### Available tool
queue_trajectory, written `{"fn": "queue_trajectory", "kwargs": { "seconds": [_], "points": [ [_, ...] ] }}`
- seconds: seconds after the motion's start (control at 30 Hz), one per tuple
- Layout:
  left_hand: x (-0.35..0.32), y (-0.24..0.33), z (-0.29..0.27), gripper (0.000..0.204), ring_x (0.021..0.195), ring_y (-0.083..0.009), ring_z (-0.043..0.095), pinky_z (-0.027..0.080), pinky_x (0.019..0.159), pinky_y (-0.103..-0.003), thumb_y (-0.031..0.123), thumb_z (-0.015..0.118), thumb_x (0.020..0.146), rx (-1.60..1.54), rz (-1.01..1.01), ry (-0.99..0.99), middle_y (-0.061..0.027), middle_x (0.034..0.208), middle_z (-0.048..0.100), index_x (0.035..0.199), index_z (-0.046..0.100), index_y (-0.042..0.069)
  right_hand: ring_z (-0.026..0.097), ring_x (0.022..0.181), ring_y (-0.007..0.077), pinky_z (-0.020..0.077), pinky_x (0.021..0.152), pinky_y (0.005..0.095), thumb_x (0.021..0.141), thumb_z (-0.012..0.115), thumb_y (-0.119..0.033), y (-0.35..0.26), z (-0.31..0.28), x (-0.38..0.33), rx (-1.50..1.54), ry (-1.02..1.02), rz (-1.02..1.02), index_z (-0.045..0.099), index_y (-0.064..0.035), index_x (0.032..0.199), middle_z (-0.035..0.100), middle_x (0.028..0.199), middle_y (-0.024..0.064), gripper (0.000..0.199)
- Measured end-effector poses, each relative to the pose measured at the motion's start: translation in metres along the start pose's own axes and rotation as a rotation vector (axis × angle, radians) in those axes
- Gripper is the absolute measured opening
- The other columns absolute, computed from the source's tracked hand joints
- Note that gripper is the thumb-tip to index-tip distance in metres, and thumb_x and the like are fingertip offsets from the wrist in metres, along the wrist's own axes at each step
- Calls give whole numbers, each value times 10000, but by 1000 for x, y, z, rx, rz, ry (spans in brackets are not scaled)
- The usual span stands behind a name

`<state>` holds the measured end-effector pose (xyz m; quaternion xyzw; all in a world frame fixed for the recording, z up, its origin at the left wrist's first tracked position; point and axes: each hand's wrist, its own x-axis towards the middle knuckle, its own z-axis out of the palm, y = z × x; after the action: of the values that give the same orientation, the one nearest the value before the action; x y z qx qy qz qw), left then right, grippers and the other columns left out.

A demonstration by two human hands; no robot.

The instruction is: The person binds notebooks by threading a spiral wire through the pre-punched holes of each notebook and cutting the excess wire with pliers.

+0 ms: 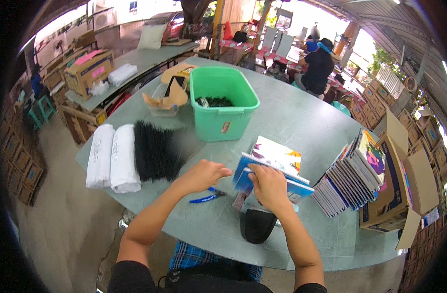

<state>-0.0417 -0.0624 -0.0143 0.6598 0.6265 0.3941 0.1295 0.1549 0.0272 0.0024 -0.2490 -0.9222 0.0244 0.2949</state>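
Observation:
My right hand (270,185) grips the top edge of a blue notebook (244,176), which stands tilted on the table. Just left of it, my left hand (207,175) hovers with its fingers curled together; anything in them is hidden. Blue-handled pliers (204,198) lie on the table below my left hand. A rounded black object (259,226) sits in front of the notebook, near the table edge. Behind the notebook rests a book with a colourful cover (278,154). Farther left lies a bundle of thin black strands (155,151), partly blurred.
Two white wrapped rolls (123,156) lie at the left. A green bin (223,122) with dark pieces inside and a clear tub (162,108) stand behind. At right, a stack of spiral notebooks (348,178) leans beside an open cardboard box (389,185). A person (317,71) sits farther back.

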Motion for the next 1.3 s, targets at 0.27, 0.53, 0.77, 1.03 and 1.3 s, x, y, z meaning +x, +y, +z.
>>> {"fn": "queue_trajectory", "kwargs": {
  "seconds": [0.27,0.53,0.77,1.03,1.3],
  "points": [
    [6,-2,-21,258,713,-170,579,453,618,-309,211,664,801,-78,-183,-222,-87,797,602,998,634,47,603,778,261,440,637,381,818,629,-226,-5,16,11,361,213,112,592,-87,851,621,767,70,148],
    [8,15,-14,277,626,-279,604,464,619,-359,285,558,876,-84,-47,-63,-141,676,626,887,637,20,602,765,302,463,666,409,781,645,-150,-9,10,10,278,139,64,587,-72,930,622,792,104,178],
    [9,19,-12,267,572,-144,588,477,571,-289,267,516,918,-97,-245,-267,-85,681,631,923,632,27,611,812,292,473,684,393,801,635,-180,-2,3,6,235,93,15,620,-82,961,642,849,102,188],
    [5,9,-20,222,553,-101,539,446,530,-262,252,596,875,-204,-221,-227,-24,637,596,890,637,34,634,772,305,489,664,393,816,591,-151,6,-9,11,355,-180,17,643,-65,940,667,841,81,161],
    [8,25,-4,171,725,-176,557,453,626,-295,117,712,735,-186,-170,-34,-75,804,580,846,608,38,629,767,292,462,685,409,857,575,-228,3,-3,12,293,-122,93,623,-76,889,651,801,115,163]
  ]
}}
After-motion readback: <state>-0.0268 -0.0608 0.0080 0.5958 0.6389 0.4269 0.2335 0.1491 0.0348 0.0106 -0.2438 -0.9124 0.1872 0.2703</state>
